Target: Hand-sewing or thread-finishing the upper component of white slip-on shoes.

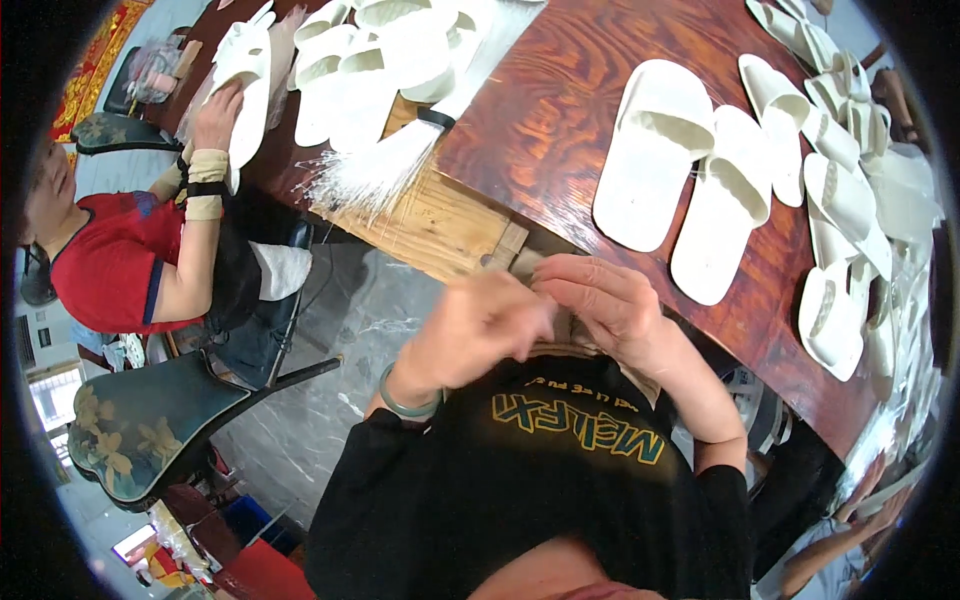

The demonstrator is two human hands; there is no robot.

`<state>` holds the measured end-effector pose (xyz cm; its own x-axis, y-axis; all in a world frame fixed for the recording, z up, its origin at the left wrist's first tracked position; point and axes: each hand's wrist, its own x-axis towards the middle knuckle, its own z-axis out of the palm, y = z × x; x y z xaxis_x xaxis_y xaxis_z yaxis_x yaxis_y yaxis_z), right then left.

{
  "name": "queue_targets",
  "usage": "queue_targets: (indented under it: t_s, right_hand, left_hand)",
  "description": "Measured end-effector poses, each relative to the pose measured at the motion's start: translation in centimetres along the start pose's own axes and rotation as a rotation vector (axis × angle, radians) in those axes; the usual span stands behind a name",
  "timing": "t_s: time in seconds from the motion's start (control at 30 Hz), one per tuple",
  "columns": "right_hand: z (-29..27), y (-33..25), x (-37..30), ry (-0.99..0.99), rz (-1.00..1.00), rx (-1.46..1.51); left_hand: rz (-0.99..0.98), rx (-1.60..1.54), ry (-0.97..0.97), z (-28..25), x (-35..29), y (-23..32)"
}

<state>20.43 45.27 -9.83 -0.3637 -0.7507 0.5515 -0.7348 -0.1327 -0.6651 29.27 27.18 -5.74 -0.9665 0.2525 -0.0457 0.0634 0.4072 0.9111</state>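
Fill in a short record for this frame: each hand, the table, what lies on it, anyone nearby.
Left hand: motion-blurred, beside the other hand; grip unclear
Right hand: fingers bent; anything held is too small to tell
Table: glossy red-brown wood
On table: white slippers, several
White strands: bundled by a black band
Co-worker: at left, red top, hand at a slipper
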Motion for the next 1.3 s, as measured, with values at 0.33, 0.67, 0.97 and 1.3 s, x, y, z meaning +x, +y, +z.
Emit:
queue_targets:
  t_s: [0.33, 0.67, 0.97, 1.3]
  right_hand:
    - [8.7, -1.4, 3.5, 0.03, -0.052, 0.415]
    - [0.4, -7.9, 3.4, 0.161, -0.055, 0.824]
    - [-4.5, -10.6, -0.4, 0.386, 0.749, 0.594]
    - [-2.7, -4.1, -2.3, 0.256, 0.974, 0.912]
  left_hand:
    - [0.125, 0.736, 0.393, -7.3, 2.5, -14.5]
    - [0.136, 0.561, 0.515, -7.3, 2.9, -15.1]
    - [0.121, 0.664, 0.748, -4.5, -0.9, -3.9]
    - [-0.057, -0.507, -0.006, 2.5, 7.9, 0.3]
